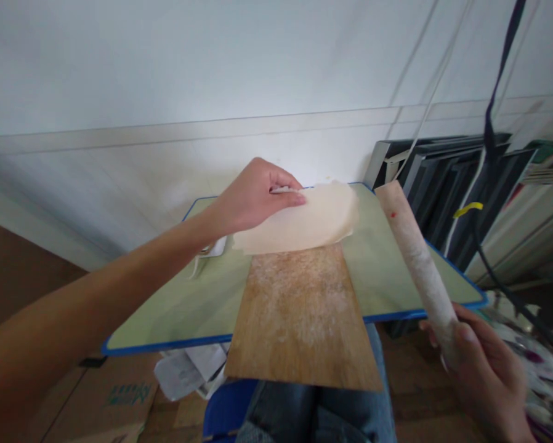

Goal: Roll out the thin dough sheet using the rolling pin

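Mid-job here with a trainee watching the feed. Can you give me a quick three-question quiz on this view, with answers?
1. Open: what does the right hand hold?
2. True or false: the dough sheet covers the end of the wooden board nearest the person.
3. Pick one. The left hand is:
a) flat on the wooden board
b) pinching the dough sheet
c) wrapped around a cup

Key:
1. A rolling pin.
2. False; it covers the far part.
3. b
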Action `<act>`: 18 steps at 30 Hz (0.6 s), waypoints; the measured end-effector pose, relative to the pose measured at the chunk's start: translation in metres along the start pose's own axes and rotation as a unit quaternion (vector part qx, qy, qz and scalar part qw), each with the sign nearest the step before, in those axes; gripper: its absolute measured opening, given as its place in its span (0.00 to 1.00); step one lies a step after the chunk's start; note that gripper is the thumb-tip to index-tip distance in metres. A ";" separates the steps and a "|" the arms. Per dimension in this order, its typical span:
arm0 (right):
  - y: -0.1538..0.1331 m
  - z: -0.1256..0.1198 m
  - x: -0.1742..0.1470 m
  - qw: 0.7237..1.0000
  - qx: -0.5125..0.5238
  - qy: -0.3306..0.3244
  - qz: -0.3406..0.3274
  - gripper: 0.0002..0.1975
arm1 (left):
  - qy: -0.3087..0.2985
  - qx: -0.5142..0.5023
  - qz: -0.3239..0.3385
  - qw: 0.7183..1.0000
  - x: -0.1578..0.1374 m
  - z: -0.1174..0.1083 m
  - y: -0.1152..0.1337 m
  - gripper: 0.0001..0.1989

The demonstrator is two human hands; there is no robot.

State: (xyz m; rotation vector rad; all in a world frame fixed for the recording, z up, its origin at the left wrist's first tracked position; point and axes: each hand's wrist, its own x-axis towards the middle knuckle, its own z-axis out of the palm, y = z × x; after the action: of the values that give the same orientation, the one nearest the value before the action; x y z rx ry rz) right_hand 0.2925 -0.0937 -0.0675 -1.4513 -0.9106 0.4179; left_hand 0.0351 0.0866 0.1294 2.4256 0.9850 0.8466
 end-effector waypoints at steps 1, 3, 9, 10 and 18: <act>-0.001 0.000 0.000 0.999 0.028 0.007 0.024 0.20 | -0.002 -0.001 0.004 1.000 0.001 -0.005 0.006 0.08; -0.003 0.001 0.000 0.995 0.070 0.027 0.064 0.22 | -0.006 -0.007 0.008 1.000 0.002 -0.016 0.018 0.09; -0.003 -0.001 0.000 0.991 0.080 0.053 0.091 0.26 | -0.064 -0.110 -0.048 0.991 0.012 -0.033 0.020 0.12; -0.001 -0.001 0.000 0.992 0.076 0.051 0.082 0.25 | -0.083 -0.109 -0.064 0.989 0.015 -0.030 0.012 0.11; 0.008 -0.002 0.000 0.997 0.045 0.040 0.053 0.22 | -0.051 0.231 -0.071 0.969 0.018 0.031 -0.079 0.16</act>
State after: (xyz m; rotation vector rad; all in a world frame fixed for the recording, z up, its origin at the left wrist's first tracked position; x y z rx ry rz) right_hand 0.2961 -0.0939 -0.0749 -1.4263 -0.7453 0.4706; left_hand 0.0273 0.1492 0.0706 2.6954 1.4258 0.4750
